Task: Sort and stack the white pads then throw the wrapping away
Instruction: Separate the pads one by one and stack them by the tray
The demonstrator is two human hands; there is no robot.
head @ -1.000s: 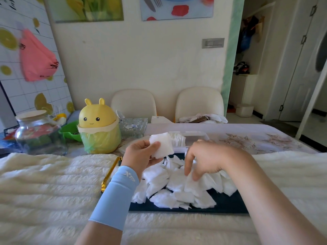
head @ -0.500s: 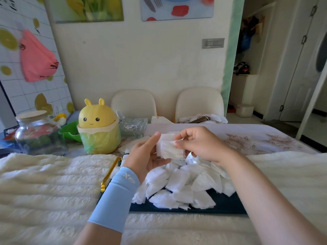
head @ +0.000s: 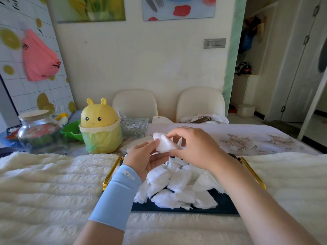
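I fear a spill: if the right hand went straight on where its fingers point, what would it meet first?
The crumpled white pad it pinches, then the left hand; beyond, perhaps the yellow rabbit-shaped bin, depth unclear.

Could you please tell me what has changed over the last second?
The right hand left the pile, carried one piece up and now pinches the stack in the left hand. The left hand kept its grip; tray and bin stayed put.

Table, draped in what looks like fleece, bears tray, bin, jar.
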